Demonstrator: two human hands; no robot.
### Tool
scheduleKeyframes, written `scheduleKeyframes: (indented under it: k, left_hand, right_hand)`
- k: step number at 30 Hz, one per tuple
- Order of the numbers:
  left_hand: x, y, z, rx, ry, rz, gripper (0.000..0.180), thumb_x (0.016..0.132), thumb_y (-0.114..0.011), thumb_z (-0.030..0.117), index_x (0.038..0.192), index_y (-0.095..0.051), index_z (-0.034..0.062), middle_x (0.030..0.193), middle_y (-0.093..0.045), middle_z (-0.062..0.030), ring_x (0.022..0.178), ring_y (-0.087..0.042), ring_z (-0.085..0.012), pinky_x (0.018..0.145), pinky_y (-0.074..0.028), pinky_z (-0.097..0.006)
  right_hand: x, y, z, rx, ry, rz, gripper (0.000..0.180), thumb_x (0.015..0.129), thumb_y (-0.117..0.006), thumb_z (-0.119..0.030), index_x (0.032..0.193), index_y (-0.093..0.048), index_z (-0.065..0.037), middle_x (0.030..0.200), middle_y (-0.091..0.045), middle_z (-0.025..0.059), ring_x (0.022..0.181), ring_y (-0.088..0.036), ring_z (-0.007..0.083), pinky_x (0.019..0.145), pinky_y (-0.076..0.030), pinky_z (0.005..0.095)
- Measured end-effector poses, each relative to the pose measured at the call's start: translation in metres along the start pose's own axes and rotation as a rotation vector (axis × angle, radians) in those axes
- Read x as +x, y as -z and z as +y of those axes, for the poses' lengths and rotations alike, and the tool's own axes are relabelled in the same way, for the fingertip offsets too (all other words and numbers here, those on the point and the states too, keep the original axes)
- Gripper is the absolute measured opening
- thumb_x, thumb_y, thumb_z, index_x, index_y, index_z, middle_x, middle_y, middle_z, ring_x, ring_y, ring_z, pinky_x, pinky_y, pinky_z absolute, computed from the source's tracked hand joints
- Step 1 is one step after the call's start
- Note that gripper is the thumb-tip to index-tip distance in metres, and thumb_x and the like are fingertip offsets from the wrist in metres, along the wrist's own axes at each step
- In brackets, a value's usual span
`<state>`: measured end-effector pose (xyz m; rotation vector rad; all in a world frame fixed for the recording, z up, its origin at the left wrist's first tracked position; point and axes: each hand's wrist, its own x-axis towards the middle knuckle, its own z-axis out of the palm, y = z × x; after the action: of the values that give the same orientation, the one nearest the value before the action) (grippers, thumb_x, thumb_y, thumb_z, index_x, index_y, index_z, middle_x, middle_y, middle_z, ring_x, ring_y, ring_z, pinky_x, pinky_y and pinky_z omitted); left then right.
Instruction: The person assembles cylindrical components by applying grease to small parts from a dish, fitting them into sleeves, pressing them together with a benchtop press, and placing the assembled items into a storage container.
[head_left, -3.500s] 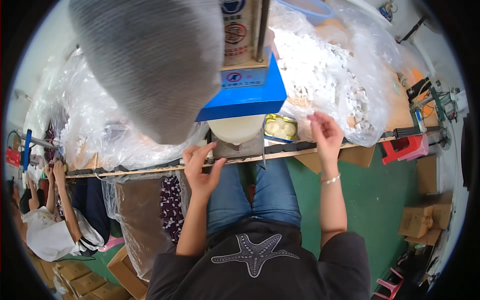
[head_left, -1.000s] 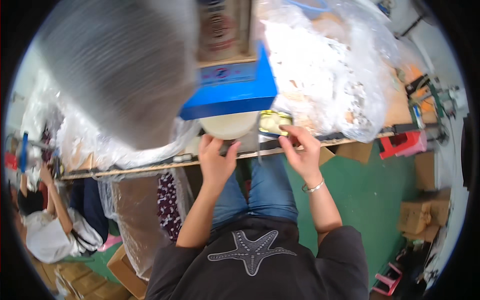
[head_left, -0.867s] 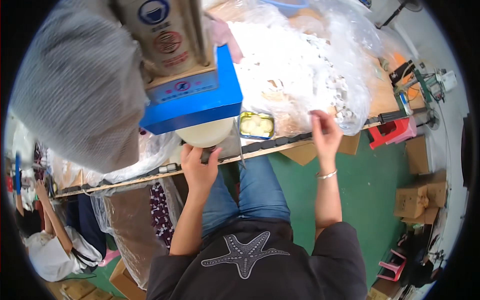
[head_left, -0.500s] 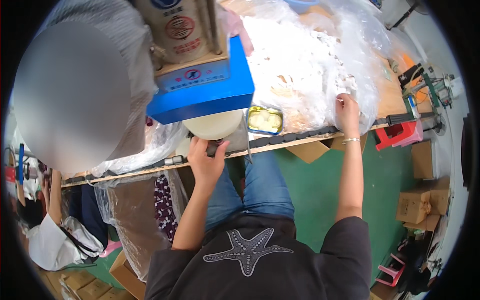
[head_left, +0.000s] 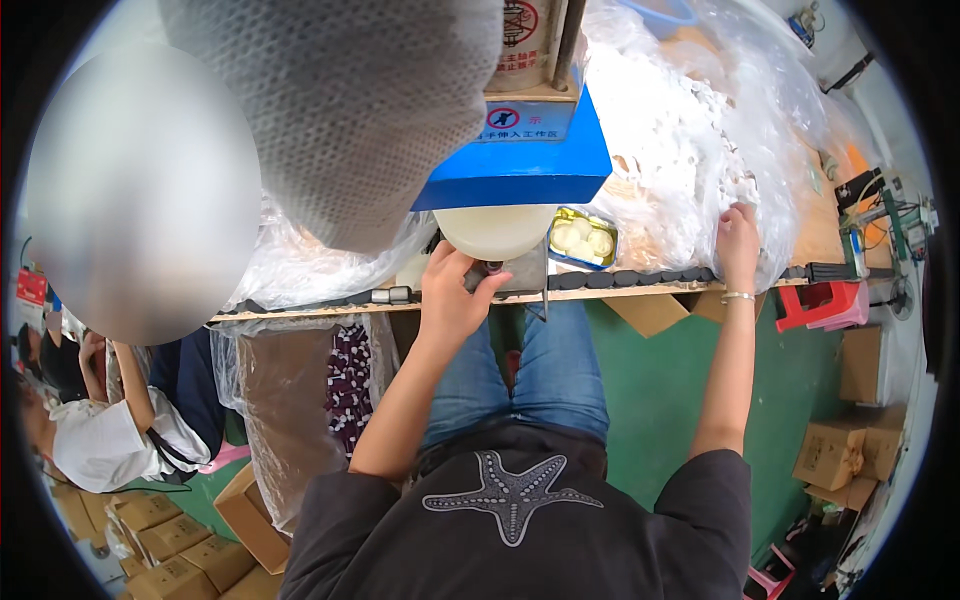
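Note:
My left hand (head_left: 456, 292) is at the bench edge, thumb and fingers closed around a small dark purplish part (head_left: 492, 267). Just above that part hangs the round cream-coloured dome (head_left: 497, 232) under the blue machine housing (head_left: 520, 178). Out to the right, my right hand (head_left: 738, 240) has its fingertips drawn together at the edge of a spread of small white pieces (head_left: 655, 130) on clear plastic. Whether it holds a piece cannot be made out. Between the hands stands a small tin (head_left: 583, 238) with several pale round things in it.
Pale textured cloth (head_left: 350, 110) blocks the upper left. Black padding (head_left: 640, 279) runs along the bench edge. Below at left is a plastic-lined box (head_left: 290, 400) with dark purple parts. A person in a white top (head_left: 120, 440) is further left; a red stool (head_left: 815, 303) stands right.
The whole view has shifted, so machine and hands appear further right. The pale cloth now covers more of the upper left. Both hands keep nearly the same places at the bench.

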<state>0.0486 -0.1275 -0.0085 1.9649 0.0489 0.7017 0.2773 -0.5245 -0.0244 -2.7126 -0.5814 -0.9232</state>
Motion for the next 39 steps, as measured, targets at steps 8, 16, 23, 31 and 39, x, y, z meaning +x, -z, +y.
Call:
scheduleKeyframes:
  k: [8,16,23,31,39]
  left_hand:
    - [-0.002,-0.004,0.004,0.069,0.020,0.031,0.028,0.071,-0.079,0.005,0.096,-0.068,0.0018,0.079,-0.067,-0.0079,0.079,-0.058,-0.0252,0.070,-0.049,-0.035]
    - [0.000,0.003,-0.005,0.033,-0.025,-0.033,0.032,0.070,-0.079,0.005,0.100,-0.067,0.0010,0.092,-0.067,-0.0101,0.087,-0.060,-0.0271,0.073,-0.050,-0.036]
    - [0.002,0.003,-0.007,0.114,-0.268,-0.006,0.032,0.070,-0.079,0.004,0.099,-0.067,0.0013,0.093,-0.066,-0.0107,0.089,-0.059,-0.0287,0.073,-0.049,-0.037]
    - [-0.004,-0.005,-0.011,0.088,-0.184,0.074,0.032,0.069,-0.080,0.006,0.098,-0.067,0.0020,0.089,-0.066,-0.0093,0.084,-0.057,-0.0270,0.071,-0.048,-0.036]
    - [-0.006,-0.003,-0.009,0.051,-0.024,0.054,0.028,0.068,-0.082,0.012,0.090,-0.067,0.0043,0.081,-0.064,-0.0060,0.082,-0.054,-0.0242,0.075,-0.042,-0.036]
  right_hand:
    - [0.010,0.008,-0.007,-0.096,-0.136,-0.308,0.014,0.081,-0.059,0.000,0.095,-0.056,-0.004,0.084,-0.065,0.0221,0.081,-0.063,0.0426,0.066,-0.047,0.0504]
    - [0.014,0.050,-0.030,-0.065,-0.306,-0.273,0.016,0.083,-0.062,-0.004,0.098,-0.061,-0.004,0.078,-0.068,0.0200,0.072,-0.067,0.0360,0.068,-0.053,0.0416]
    - [-0.002,0.048,-0.142,0.715,-0.022,-0.229,0.007,0.090,-0.064,-0.005,0.094,-0.064,0.000,0.088,-0.065,0.0071,0.077,-0.062,0.0124,0.069,-0.050,0.0265]
    - [0.000,0.035,-0.203,0.434,0.238,-0.344,0.005,0.078,-0.069,-0.009,0.080,-0.067,-0.004,0.086,-0.052,0.0064,0.081,-0.058,0.0244,0.067,-0.049,0.0360]
    - [0.003,0.033,-0.204,0.516,0.220,-0.388,0.004,0.079,-0.068,-0.006,0.081,-0.066,-0.003,0.092,-0.054,0.0072,0.082,-0.057,0.0250,0.070,-0.048,0.0350]
